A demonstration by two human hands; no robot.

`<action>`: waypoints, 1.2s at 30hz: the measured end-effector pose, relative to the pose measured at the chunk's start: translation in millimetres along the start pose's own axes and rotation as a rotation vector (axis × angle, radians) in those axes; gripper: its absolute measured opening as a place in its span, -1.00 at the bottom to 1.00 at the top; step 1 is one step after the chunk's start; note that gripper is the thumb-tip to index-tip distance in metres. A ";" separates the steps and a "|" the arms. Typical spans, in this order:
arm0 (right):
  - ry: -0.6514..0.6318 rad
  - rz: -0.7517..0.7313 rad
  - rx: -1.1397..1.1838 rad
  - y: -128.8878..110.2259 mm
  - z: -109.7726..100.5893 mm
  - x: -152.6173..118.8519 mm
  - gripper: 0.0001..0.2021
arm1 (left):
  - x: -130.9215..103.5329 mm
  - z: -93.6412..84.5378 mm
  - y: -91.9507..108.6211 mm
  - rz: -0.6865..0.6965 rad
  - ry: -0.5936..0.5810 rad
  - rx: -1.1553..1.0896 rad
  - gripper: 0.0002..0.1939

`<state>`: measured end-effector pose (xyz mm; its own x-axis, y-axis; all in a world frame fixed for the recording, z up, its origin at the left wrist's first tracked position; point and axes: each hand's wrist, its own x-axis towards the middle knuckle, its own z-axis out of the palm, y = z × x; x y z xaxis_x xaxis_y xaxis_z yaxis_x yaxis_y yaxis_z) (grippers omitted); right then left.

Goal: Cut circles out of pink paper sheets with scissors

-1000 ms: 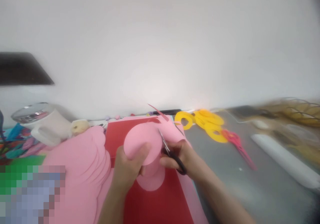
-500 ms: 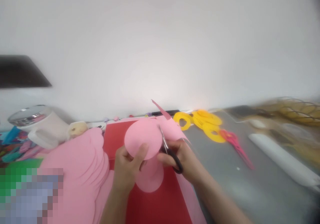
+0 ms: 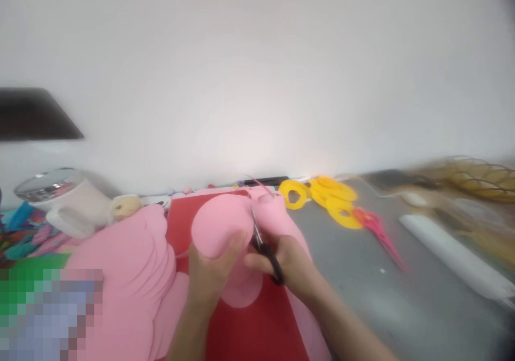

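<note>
My left hand (image 3: 215, 267) grips a round piece of pink paper (image 3: 219, 222) by its lower edge, thumb on top. In my right hand (image 3: 284, 262) are black-handled scissors (image 3: 270, 256), their blades at the right edge of that pink round. A thin pink offcut (image 3: 261, 186) curls up beyond the blades. Underneath lies a red sheet (image 3: 257, 331), with another rounded pink piece (image 3: 243, 295) resting on it below my hands. More pink paper (image 3: 277, 216) spreads behind and beside my right hand.
Overlapping pink cutouts (image 3: 116, 275) are stacked at left, near a white mug-like container (image 3: 78, 208). Yellow paper rings (image 3: 332, 194) and pink scissors (image 3: 380, 235) lie on the grey table (image 3: 362, 296) at right, beside a long white object (image 3: 454, 256).
Both hands have shifted slightly left, and the pink round has turned with them. The offcut that stood up now hangs lower and curls. The scissors remain at the round's right edge.
</note>
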<state>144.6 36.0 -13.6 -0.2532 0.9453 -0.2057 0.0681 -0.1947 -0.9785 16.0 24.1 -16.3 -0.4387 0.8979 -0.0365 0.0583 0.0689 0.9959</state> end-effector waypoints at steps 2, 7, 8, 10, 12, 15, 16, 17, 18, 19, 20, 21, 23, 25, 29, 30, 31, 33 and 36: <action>0.001 0.026 0.007 -1.4 0.0 0.3 -0.54 | -1.5 -1.2 2.4 -0.001 -0.020 0.022 -0.81; 0.003 -0.003 0.044 1.9 -0.3 1.1 -0.54 | -6.1 -0.4 10.0 -0.013 -0.051 -0.008 -0.90; 0.001 -0.008 0.051 3.5 -0.5 1.1 -0.55 | -6.4 -0.2 10.8 -0.012 -0.051 -0.019 -0.91; 0.000 -0.017 0.063 6.2 -0.8 1.1 -0.55 | -6.1 -0.2 11.0 -0.013 -0.055 -0.035 -0.90; 0.007 -0.014 0.070 7.8 -0.8 1.0 -0.54 | -4.9 -0.9 9.2 -0.018 -0.066 -0.039 -0.88; 0.018 0.000 0.073 8.4 -0.4 1.4 -0.54 | -2.6 -2.4 5.4 -0.021 -0.088 -0.043 -0.87; 0.016 0.001 0.076 8.5 -0.2 1.7 -0.55 | -2.0 -2.8 4.4 -0.023 -0.091 -0.042 -0.87; 0.015 0.001 0.080 8.6 0.1 1.9 -0.55 | -1.5 -3.1 3.8 -0.025 -0.092 -0.044 -0.86; 0.015 -0.001 0.087 8.8 0.3 2.1 -0.56 | -1.1 -3.3 3.4 -0.023 -0.093 -0.050 -0.84; 0.015 -0.003 0.092 9.0 0.4 2.2 -0.57 | -0.8 -3.4 3.2 -0.018 -0.093 -0.056 -0.82; 0.014 -0.004 0.097 9.1 0.5 2.2 -0.58 | -0.7 -3.4 3.2 -0.011 -0.091 -0.061 -0.81; 0.014 -0.004 0.101 9.1 0.6 2.1 -0.59 | -0.6 -3.4 3.3 -0.006 -0.088 -0.066 -0.81; 0.017 -0.003 0.105 8.6 0.7 1.7 -0.62 | -0.6 -3.2 3.5 0.003 -0.079 -0.069 -0.84; 0.018 0.001 0.106 7.7 0.9 1.1 -0.64 | -0.8 -2.9 3.8 0.006 -0.074 -0.073 -0.88; 0.026 0.001 0.126 7.5 1.3 0.3 -0.65 | -1.4 -2.1 5.3 0.001 -0.046 -0.068 -0.88; 0.027 -0.001 0.131 8.0 1.2 0.2 -0.66 | -1.6 -1.9 5.9 -0.002 -0.032 -0.065 -0.86; 0.027 -0.001 0.134 8.7 1.1 0.2 -0.67 | -1.7 -1.8 6.4 -0.004 -0.020 -0.063 -0.83; 0.027 -0.002 0.135 10.3 0.6 0.4 -0.68 | -1.8 -1.6 7.2 -0.011 -0.013 -0.066 -0.79; 0.028 0.003 0.134 11.7 -0.2 0.8 -0.67 | -1.8 -1.5 7.9 -0.018 -0.022 -0.072 -0.79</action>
<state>145.3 34.5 -25.2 -0.2261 0.9512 -0.2099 -0.0610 -0.2289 -0.9715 15.9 22.3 -8.3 -0.4194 0.9061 -0.0557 -0.0146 0.0546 0.9984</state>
